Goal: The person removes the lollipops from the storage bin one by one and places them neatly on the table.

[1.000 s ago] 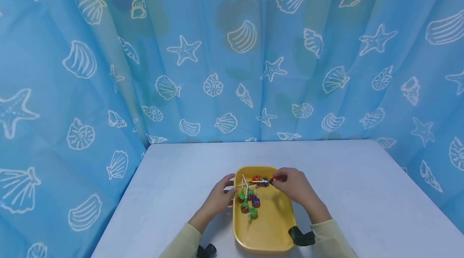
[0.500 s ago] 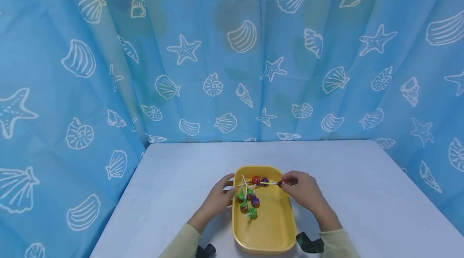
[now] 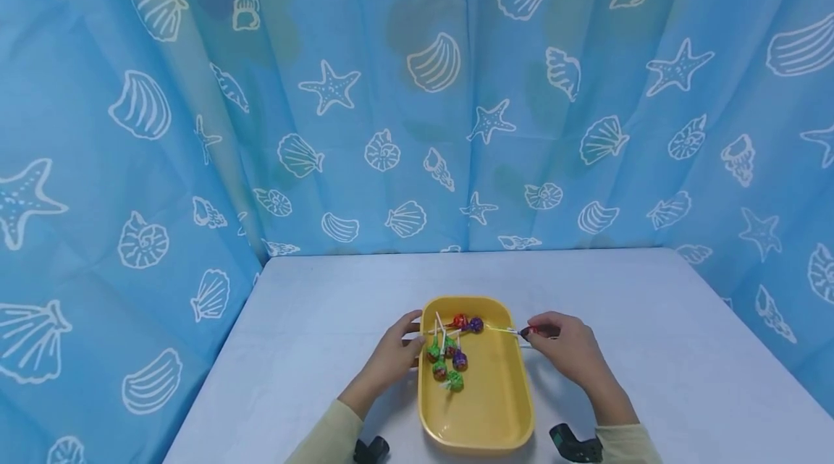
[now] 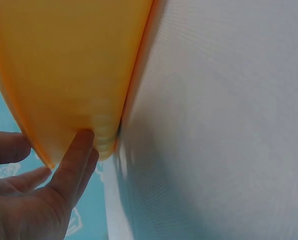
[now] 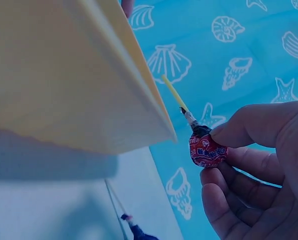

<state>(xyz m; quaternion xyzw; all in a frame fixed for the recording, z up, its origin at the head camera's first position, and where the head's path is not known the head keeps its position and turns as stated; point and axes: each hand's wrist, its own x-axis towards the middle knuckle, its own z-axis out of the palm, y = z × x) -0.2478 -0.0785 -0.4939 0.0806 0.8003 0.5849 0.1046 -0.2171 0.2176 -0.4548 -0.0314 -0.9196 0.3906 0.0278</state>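
Observation:
A yellow tray [image 3: 491,406] stands on the table with several wrapped lollipops inside, heads green [image 3: 439,371], purple [image 3: 460,360] and red [image 3: 460,321]. My left hand [image 3: 394,348] rests against its left side. In the left wrist view straight fingers [image 4: 71,167] touch the outer wall, with the thumb at the rim. My right hand [image 3: 568,349] is just beyond the tray's right rim. Between thumb and fingers it pinches the head of a red lollipop [image 5: 207,150], the pale yellow stick pointing toward the tray.
On the table beside the tray's right side lies a dark blue-wrapped lollipop [image 5: 141,235], partly cut off in the right wrist view. A white cloth covers the table [image 3: 326,290]. Blue shell-patterned curtains [image 3: 391,109] hang behind and at both sides.
My right hand has moved right with the red lollipop, from above the tray to outside its right rim. My left hand has stayed at the tray's left side.

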